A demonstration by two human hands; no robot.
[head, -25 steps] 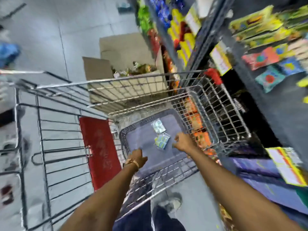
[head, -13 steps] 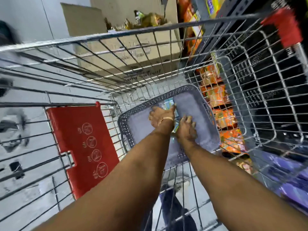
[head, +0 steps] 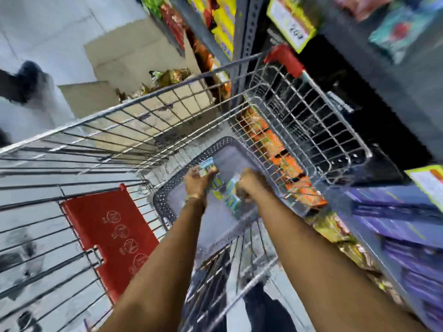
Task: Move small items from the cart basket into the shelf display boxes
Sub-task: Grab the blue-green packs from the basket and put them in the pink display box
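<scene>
A grey plastic basket lies in the bottom of the wire cart. Both my hands are inside it. My left hand is closed on a small blue-green packet at the basket's far side. My right hand grips another small blue-green packet just to the right. The image is blurred, so how many packets each hand holds cannot be told. The shelf with display boxes stands to the right of the cart.
A red fold-down seat flap covers the cart's left part. An open cardboard box with wrapped goods stands on the floor beyond the cart. Orange packets show through the cart's right side, purple boxes lower right. A person's shoe is far left.
My hands have closed on the small packets and lifted them slightly off the basket floor. The view has tilted up and right, toward the shelf.
</scene>
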